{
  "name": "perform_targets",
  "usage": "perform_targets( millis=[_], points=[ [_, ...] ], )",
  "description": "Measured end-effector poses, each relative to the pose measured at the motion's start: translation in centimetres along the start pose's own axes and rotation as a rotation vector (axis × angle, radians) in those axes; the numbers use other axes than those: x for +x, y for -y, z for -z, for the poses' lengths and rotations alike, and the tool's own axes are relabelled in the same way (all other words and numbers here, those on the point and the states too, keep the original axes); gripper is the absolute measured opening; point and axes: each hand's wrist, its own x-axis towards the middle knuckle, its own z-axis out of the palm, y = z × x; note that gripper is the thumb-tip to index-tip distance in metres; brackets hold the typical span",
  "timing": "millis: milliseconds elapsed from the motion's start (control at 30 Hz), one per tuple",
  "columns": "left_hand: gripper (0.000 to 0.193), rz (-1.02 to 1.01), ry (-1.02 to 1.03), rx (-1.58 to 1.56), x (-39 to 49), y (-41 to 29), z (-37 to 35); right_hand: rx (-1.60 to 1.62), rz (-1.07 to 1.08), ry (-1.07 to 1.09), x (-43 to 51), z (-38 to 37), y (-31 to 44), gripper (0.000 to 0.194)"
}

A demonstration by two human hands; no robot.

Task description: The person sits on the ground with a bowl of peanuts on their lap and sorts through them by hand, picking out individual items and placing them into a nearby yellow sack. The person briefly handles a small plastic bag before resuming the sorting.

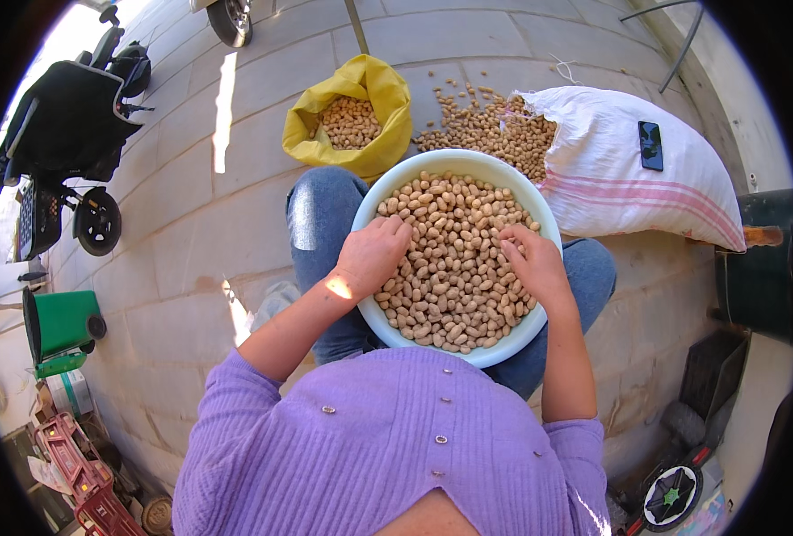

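A pale blue plastic basin (pixel 363 288) full of unshelled peanuts (pixel 453 268) rests across my lap, between my knees. My left hand (pixel 377 251) lies at the basin's left side, its curled fingertips down among the peanuts. Over the right side, my right hand (pixel 537 261) touches the peanuts with bent fingers, its thumb a little apart from the forefinger. Whether either hand holds a peanut is hidden by the fingers. Beyond the basin stands a yellow woven sack (pixel 296 130) with its rim rolled down and peanuts inside.
Loose peanuts (pixel 470 130) spill over the paving from a white woven sack (pixel 637 194) lying at right. A phone (pixel 651 145) lies on that sack. At left are a black mobility scooter (pixel 68 120) and a green bin (pixel 68 321). A dark green container (pixel 758 281) stands far right.
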Motion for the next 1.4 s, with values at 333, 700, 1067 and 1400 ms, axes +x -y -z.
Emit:
perform_targets(
  millis=[333,700,1067,1400],
  points=[
    [0.021,0.052,0.063,-0.167,-0.4,0.6,0.2,1.432,-0.324,-0.002,0.5,-1.6,0.2,0.024],
    [0.017,0.024,0.027,-0.045,-0.3,0.2,-0.9,0.704,-0.214,-0.083,-0.4,-0.4,-0.4,0.013],
    [0.022,0.480,0.270,-1.784,0.2,0.1,1.9,-0.402,0.124,-0.009,-0.1,-6.2,1.5,0.017],
    [0.025,0.488,0.258,-1.547,0.2,-0.5,1.9,-0.107,0.081,0.139,-2.6,-4.9,1.9,0.023]
  ],
)
